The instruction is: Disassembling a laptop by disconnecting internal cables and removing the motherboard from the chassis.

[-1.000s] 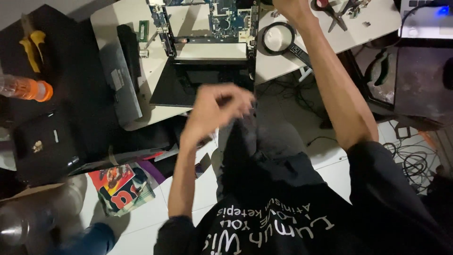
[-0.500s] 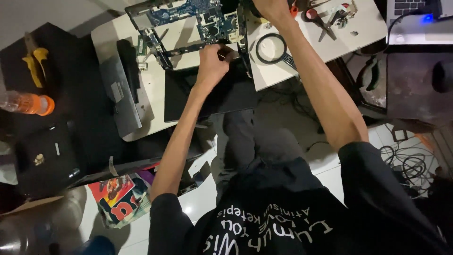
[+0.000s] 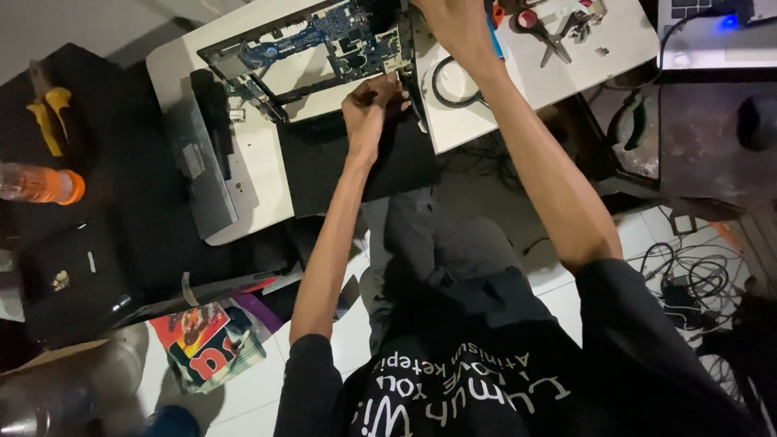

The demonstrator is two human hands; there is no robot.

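Observation:
An opened laptop chassis (image 3: 243, 65) with a blue circuit board (image 3: 344, 32) lies on a white table (image 3: 259, 174). My left hand (image 3: 372, 101) reaches to the chassis's near right corner, its fingers pinched on the frame edge. My right hand (image 3: 455, 24) is at the chassis's right side, by the top of the view. Its fingers are cut off there, so its grip is hidden. A black flat panel (image 3: 340, 166) lies under my left wrist.
Scissors (image 3: 538, 28) and a black cable loop (image 3: 453, 87) lie on the table at right. A grey panel (image 3: 198, 174) is at left, with yellow-handled pliers (image 3: 50, 113) and an orange-capped bottle (image 3: 36, 184) beyond. A laptop (image 3: 720, 24) is top right. Cables (image 3: 688, 279) lie on the floor.
My left hand rose from above my lap to the chassis's near edge and pinched it. My right hand stayed at the chassis's right side. The view tilted slightly.

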